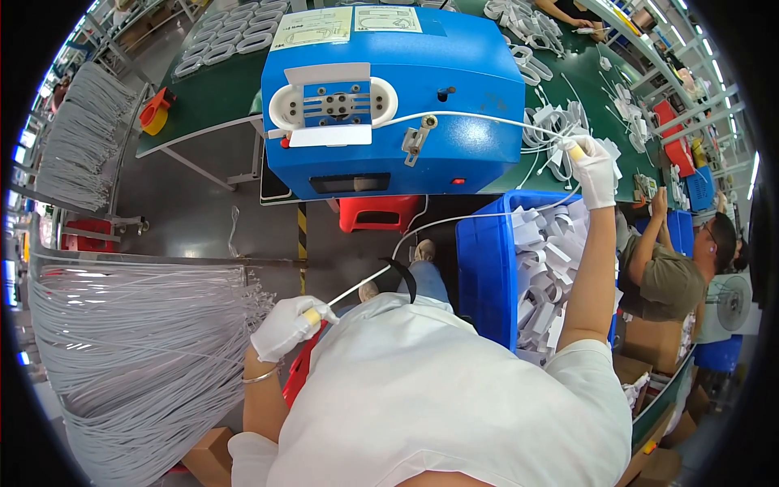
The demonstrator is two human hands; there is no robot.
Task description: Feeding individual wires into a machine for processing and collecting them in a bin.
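Note:
A blue winding machine [479, 77] stands in front of me with an oval white spool fixture [337, 104] between two white flaps. One white cable [479, 118] runs from the fixture across the machine's front to my right hand. In a white glove with a yellow fingertip wrap, my right hand [596, 174] is closed on that cable, above a heap of cables [556, 122]. Low on the left my gloved left hand [284, 327] grips a white cable [357, 286], which curves up over my lap toward the right. Its far end is hidden near my right hand.
A blue bin [487, 276] full of white paper sleeves stands right of my legs. Long white cables [146, 349] hang on a rack at left. Coiled cables [231, 36] and an orange tape dispenser [156, 112] lie on the green table. A co-worker [669, 272] sits at right.

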